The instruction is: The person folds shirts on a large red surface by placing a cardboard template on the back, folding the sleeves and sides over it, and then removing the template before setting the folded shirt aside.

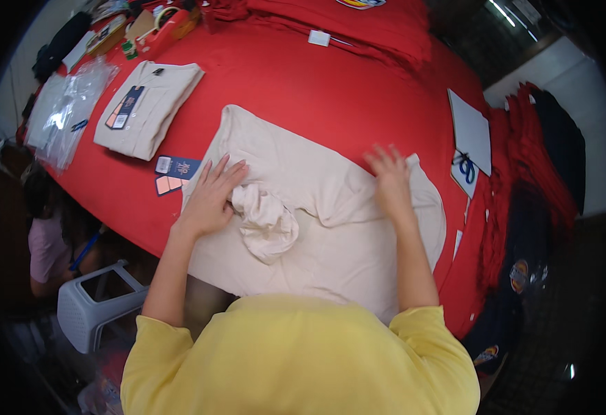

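A cream garment [330, 256] lies spread on the red-covered table in front of me, with a bunched-up part of it crumpled near its left middle. My left hand [214, 194] rests flat on the garment's left side, fingers stretched out, beside the bunched cloth. Over the garment's right part is my right hand [390, 181], its fingers apart and slightly blurred; whether it touches the cloth I cannot tell. Just left of the garment, partly under its edge, lie dark blue and pink tags [175, 171]. A folded cream garment [147, 109] with a similar tag sits farther left.
Clear plastic bags [71, 111] lie at the table's left edge. A tape dispenser [164, 31] stands far left. Red garments [358, 28] are piled at the back. Right of me are a white board [470, 128] and blue scissors [466, 166]. A grey stool [95, 304] and a person [50, 249] are lower left.
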Tool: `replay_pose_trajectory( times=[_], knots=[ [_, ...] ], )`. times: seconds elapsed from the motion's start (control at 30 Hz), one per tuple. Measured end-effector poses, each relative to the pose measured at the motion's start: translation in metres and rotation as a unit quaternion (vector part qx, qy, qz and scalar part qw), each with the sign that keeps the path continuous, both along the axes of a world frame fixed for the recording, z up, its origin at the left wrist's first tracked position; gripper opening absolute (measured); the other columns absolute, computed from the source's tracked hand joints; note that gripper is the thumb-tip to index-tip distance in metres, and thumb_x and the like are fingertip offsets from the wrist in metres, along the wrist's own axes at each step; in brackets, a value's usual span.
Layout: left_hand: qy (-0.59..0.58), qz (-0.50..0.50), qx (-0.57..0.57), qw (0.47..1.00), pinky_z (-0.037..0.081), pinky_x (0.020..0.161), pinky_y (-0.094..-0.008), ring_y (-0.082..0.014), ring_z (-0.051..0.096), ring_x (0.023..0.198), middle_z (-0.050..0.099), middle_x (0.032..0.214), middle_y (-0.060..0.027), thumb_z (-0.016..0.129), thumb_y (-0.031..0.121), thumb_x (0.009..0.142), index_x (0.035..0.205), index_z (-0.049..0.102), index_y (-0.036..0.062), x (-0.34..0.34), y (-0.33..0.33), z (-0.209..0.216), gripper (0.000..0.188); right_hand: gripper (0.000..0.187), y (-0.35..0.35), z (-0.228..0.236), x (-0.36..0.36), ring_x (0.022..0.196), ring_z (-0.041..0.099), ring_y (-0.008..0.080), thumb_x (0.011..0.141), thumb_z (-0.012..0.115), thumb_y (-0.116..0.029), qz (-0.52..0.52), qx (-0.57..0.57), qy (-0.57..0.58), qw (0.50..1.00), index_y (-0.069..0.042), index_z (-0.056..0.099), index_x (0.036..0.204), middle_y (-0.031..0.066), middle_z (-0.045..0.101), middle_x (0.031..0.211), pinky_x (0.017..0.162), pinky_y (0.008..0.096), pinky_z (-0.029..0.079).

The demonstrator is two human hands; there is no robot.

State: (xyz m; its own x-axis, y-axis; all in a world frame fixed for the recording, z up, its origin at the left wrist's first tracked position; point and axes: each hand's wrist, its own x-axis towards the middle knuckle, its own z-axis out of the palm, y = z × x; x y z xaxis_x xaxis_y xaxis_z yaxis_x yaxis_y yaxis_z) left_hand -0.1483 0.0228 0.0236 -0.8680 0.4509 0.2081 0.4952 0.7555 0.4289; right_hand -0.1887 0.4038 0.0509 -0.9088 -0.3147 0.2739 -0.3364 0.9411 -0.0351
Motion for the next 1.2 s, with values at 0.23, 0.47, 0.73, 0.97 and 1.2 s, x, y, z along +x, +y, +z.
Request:
replay_pose_trajectory(
  times=[0.23,0.47,0.73,0.97,1.2],
  knots=[
    [-0.042,-0.010,0.102,0.994,0.041,0.098,-0.0358,-0.0299,0.047,0.115,0.051,0.119,-0.0116,0.057,-0.006,0.063,0.123,0.059,0.0094,-0.017,0.011,-0.003,0.061,0.031,0.155,-0.005,0.022,0.112,0.047,0.0315,0.076,0.053,0.007,-0.162,-0.021,0.086,0.983,-0.007,0.063,0.101,0.0116,0.057,0.106,0.098,0.0451,0.036],
    [-0.098,-0.001,0.070,0.993,0.039,0.097,-0.0374,-0.0288,0.048,0.111,0.052,0.112,-0.0115,0.057,-0.008,0.067,0.118,0.061,0.0079,-0.016,0.005,-0.006,0.053,0.025,0.171,0.028,0.170,0.110,0.048,0.0326,0.078,0.055,0.006,-0.345,-0.096,-0.003,0.934,-0.004,0.061,0.101,0.0119,0.057,0.109,0.096,0.0403,0.039],
    [-0.066,-0.097,-0.057,0.991,0.019,0.116,-0.0490,-0.0282,0.028,0.141,0.041,0.147,-0.0053,0.073,0.013,0.071,0.134,0.052,0.0171,-0.030,0.004,0.017,0.067,0.037,0.145,-0.022,0.145,0.136,0.034,0.0322,0.095,0.051,-0.016,-0.308,-0.237,0.040,0.921,-0.010,0.054,0.131,0.0148,0.040,0.145,0.112,0.0436,0.027],
    [-0.062,-0.082,-0.045,0.994,0.016,0.118,-0.0467,-0.0247,0.025,0.143,0.036,0.151,-0.0002,0.074,0.023,0.073,0.137,0.051,0.0230,-0.029,-0.007,-0.007,0.068,0.048,0.135,-0.057,0.125,0.143,0.023,0.0278,0.096,0.051,-0.034,-0.342,-0.044,-0.001,0.939,-0.012,0.048,0.138,0.0142,0.035,0.150,0.116,0.0479,0.012],
    [-0.004,-0.052,0.052,0.997,0.020,0.116,-0.0475,-0.0277,0.038,0.133,0.052,0.131,-0.0041,0.077,0.021,0.067,0.109,0.065,0.0119,-0.022,-0.018,-0.024,0.045,0.051,-0.091,-0.003,0.130,0.105,0.051,0.0328,0.076,0.072,-0.023,0.023,-0.256,-0.006,0.966,-0.009,0.057,0.122,0.0165,0.057,0.113,0.092,0.0431,0.041]
  ],
)
